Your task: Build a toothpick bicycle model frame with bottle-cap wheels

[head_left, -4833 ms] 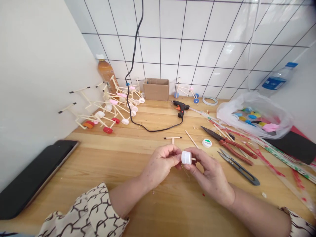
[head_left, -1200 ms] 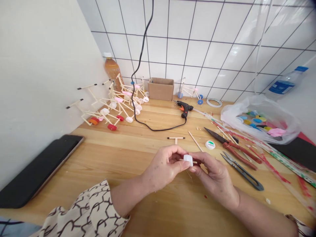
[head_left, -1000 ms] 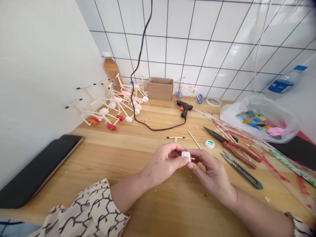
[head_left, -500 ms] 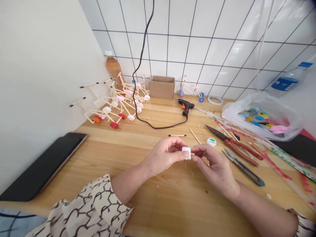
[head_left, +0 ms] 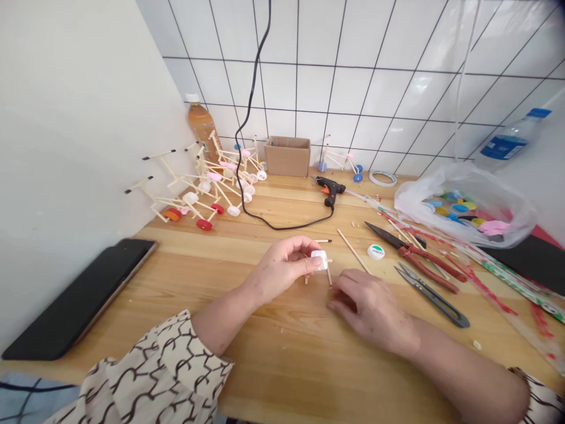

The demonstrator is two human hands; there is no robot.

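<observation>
My left hand (head_left: 282, 268) pinches a white bottle cap (head_left: 319, 260) between thumb and fingers, with a short stick end poking out of the cap's right side. Thin wooden sticks show below and beside the cap, partly hidden by the fingers. My right hand (head_left: 371, 306) is low over the table just right of the cap, fingers curled at the lower end of a thin stick (head_left: 329, 275); whether it grips that stick is unclear. A longer stick (head_left: 353, 250) and a white cap with a green mark (head_left: 376, 252) lie beyond the right hand.
Pliers (head_left: 424, 256) and grey snips (head_left: 435, 297) lie at right, near a plastic bag (head_left: 498, 229) of caps. A black glue gun (head_left: 329, 189) with its cord is behind. Stick models with cap wheels (head_left: 203, 225) stand at left; a phone (head_left: 83, 294) is nearer.
My right hand has come away from the white cap and moved down to the table. My left hand, still holding the cap, has shifted slightly left and up, and more sticks now show.
</observation>
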